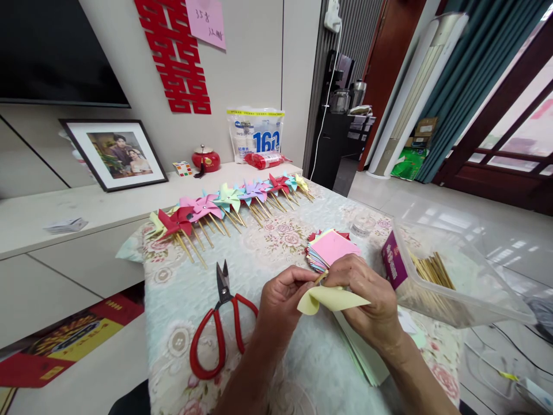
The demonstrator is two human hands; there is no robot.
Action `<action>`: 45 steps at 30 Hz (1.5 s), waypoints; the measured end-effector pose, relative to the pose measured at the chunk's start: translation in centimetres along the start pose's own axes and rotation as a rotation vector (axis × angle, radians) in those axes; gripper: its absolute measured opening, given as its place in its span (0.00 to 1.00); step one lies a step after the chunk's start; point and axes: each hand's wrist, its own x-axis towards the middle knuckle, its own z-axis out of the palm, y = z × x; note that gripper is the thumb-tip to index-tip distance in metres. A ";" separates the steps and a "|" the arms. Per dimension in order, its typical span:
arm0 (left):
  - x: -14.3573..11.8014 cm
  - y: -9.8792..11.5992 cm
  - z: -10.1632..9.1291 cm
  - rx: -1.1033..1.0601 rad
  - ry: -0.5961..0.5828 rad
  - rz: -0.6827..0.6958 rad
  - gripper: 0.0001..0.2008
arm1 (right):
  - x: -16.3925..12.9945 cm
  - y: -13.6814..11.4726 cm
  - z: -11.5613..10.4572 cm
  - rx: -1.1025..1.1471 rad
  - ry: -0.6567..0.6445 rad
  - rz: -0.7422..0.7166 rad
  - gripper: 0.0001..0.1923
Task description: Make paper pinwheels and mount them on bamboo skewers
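Red scissors (220, 328) beside left hand (283, 300)

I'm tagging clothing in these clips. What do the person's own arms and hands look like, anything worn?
Both forearms are bare as far as the picture shows: no sleeves, gloves or watch. No ring is visible on the left hand or right hand. Fingernails look short and unpainted.

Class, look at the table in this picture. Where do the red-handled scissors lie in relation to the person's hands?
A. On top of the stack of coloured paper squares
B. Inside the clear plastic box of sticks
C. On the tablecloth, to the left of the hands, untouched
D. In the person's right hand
C: the red-handled scissors lie flat on the tablecloth, left of the left hand, while both it and the right hand hold the yellow paper.
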 end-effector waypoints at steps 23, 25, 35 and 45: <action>-0.2 0.2 -1.0 0.447 -0.150 0.316 0.06 | -0.4 1.0 -0.1 0.138 0.040 0.094 0.06; -0.2 0.3 -1.0 0.453 -0.152 0.337 0.06 | -0.4 1.0 -0.1 0.144 0.038 0.097 0.06; -0.2 0.5 -0.7 0.458 -0.146 0.403 0.05 | -0.1 0.8 -0.1 0.153 0.054 0.054 0.04; -0.1 0.2 -0.8 0.479 -0.131 0.374 0.06 | -0.4 1.1 -0.1 0.162 0.050 0.088 0.04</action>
